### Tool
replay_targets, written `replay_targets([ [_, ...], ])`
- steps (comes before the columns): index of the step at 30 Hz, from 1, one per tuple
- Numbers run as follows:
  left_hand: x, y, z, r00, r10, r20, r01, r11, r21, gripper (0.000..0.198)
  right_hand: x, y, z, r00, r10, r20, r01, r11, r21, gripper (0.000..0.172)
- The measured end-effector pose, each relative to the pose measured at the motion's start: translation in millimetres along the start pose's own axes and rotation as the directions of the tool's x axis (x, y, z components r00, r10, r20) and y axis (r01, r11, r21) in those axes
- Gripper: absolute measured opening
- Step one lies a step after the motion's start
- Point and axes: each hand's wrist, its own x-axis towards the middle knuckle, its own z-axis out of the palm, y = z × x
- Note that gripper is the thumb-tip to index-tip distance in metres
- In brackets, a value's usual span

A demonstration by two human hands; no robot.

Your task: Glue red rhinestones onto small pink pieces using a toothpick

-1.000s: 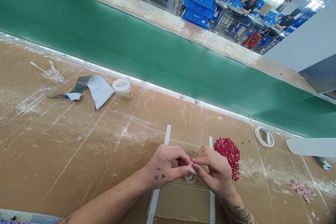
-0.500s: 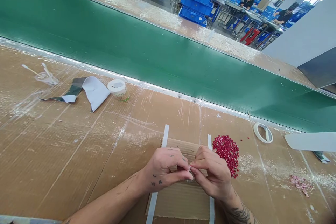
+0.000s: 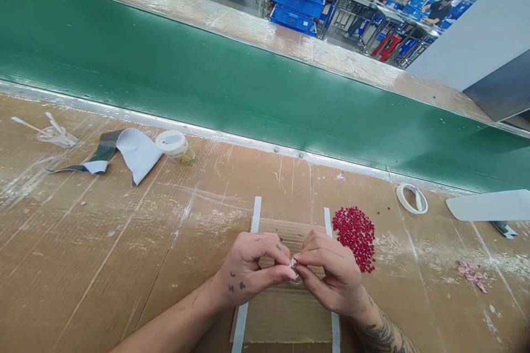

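My left hand (image 3: 248, 270) and my right hand (image 3: 331, 276) meet fingertip to fingertip over a taped-down piece of corrugated cardboard (image 3: 285, 314) near the table's front edge. Both pinch a tiny pale piece (image 3: 293, 262) between thumbs and forefingers. A small clear ring-like part (image 3: 296, 280) shows just under the fingertips; which hand holds it I cannot tell. A heap of small red beads (image 3: 354, 234) lies just right of my right hand.
A green conveyor belt (image 3: 207, 83) runs across behind the cardboard-covered table (image 3: 103, 242). At left lie a white-lidded jar (image 3: 174, 146), a curled white-and-dark sheet (image 3: 124, 151) and swabs (image 3: 45, 129). At right are a tape roll (image 3: 411, 198), a white sheet (image 3: 488, 205) and pink scraps (image 3: 472, 274). Other people work at far tables.
My hands stay together on the small piece, fingers shifting slightly. The clear ring part has become more hidden under the fingertips. The camera has drifted, moving everything a little left.
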Motion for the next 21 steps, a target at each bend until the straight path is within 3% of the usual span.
replay_targets([
  [5, -2.1, 0.0, -0.1, 0.988, -0.155, 0.009, 0.155, 0.977, -0.146, 0.019, 3.2, -4.2, -1.5, 1.000, -0.012, 0.018, 0.012, 0.999, -0.035, 0.024],
  [8, -2.7, 0.6, 0.0, 0.959, -0.283, 0.020, 0.280, 0.937, -0.210, 0.023, 3.9, -5.1, -3.6, 0.999, -0.017, 0.034, 0.018, 0.999, -0.050, 0.022],
  [16, 0.5, 4.9, 0.7, 0.806, -0.588, 0.067, 0.571, 0.742, -0.352, 0.040, -0.5, -3.6, -5.9, 0.996, 0.017, 0.086, -0.010, 0.997, -0.079, 0.016],
  [21, 2.2, 4.2, 1.2, 0.744, -0.661, 0.092, 0.641, 0.669, -0.376, 0.045, 0.3, -4.1, -6.8, 0.993, 0.021, 0.120, -0.010, 0.996, -0.093, 0.015],
])
